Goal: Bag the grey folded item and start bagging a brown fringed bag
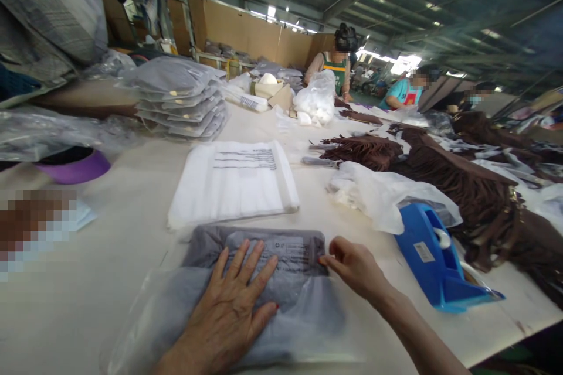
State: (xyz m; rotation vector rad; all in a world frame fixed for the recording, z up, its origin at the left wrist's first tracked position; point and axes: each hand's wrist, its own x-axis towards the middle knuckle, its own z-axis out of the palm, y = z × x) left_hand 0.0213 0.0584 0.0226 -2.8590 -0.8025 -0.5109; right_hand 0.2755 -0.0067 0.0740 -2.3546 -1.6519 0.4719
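A folded grey garment in a clear plastic bag [303,304] lies on the table right in front of me. My left hand [233,304] rests flat on it with the fingers spread. My right hand [352,266] pinches the bag's upper right edge near its printed flap. Just beyond the bag sits a stack of flat white plastic bags [233,184] with printed lines. A blue tape dispenser [435,261] stands to the right of my right hand.
A pile of bagged grey garments [180,96] stands at the back left. Brown fringed garments [461,181] and loose plastic [382,193] cover the right side. A purple tape roll [77,167] lies left. Two people [336,61] work at the far end.
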